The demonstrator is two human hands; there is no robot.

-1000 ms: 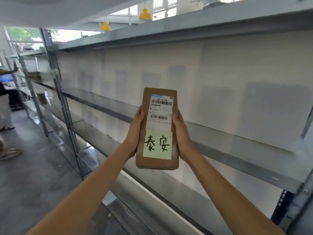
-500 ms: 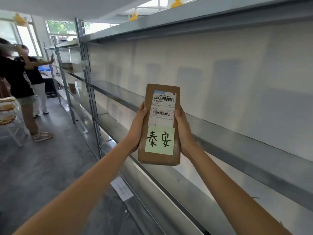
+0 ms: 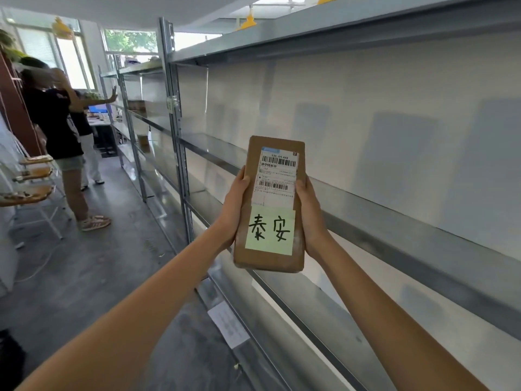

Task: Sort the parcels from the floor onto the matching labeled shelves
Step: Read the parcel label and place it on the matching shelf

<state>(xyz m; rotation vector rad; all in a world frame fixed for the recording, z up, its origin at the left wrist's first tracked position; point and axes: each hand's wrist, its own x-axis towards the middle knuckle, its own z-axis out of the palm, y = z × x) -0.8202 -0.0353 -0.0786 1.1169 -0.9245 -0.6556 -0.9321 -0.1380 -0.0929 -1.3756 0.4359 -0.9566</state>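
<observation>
I hold a flat brown cardboard parcel (image 3: 298,258) upright in front of me with both hands. It bears a white barcode label on its upper half and a pale green note with two handwritten characters below. My left hand (image 3: 235,208) grips its left edge and my right hand (image 3: 310,218) grips its right edge. Behind it runs a long grey metal shelf rack (image 3: 408,230) with bare boards. A white paper label (image 3: 228,324) hangs on a low shelf's front edge below the parcel.
Two persons (image 3: 56,131) stand in the aisle at the left beside a further shelf rack (image 3: 132,114) that holds some brown boxes. A white stand with round trays (image 3: 31,190) is at the far left. Grey floor (image 3: 84,277) stretches along the racks.
My view has swung left along the aisle, so the persons and the further rack have come into sight. The parcel stays upright in both hands, now a little right of centre.
</observation>
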